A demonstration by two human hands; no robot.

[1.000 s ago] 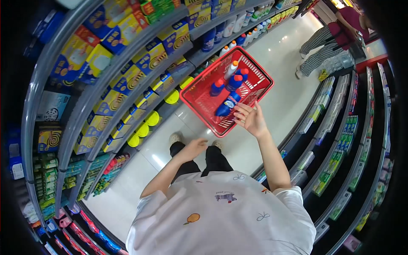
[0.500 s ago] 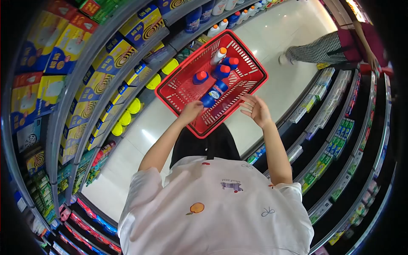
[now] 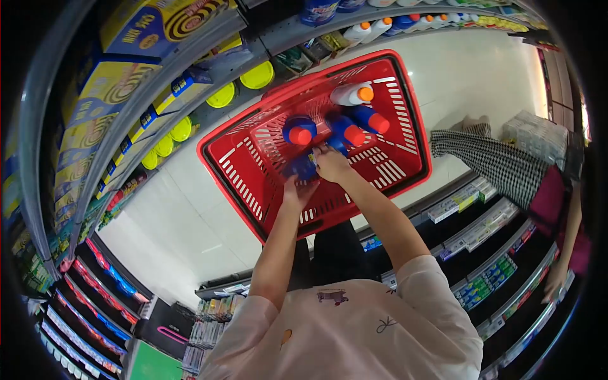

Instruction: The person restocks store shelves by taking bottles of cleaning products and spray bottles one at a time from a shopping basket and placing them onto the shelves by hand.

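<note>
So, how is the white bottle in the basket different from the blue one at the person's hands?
Colour: the white bottle has an orange cap; the blue bottle is deep blue, its cap out of sight.
Contact: the left hand and right hand partly cover the blue bottle; neither is at the white bottle.
Shared: both bottles are inside the red basket.

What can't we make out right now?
Head view: label on the lying blue bottle, partly behind the right hand.
Head view: left hand contact with that bottle, blurred.
Head view: head of the other person, lost at the dark right edge.
Head view: print on right-side shelf cartons, too small.
</note>
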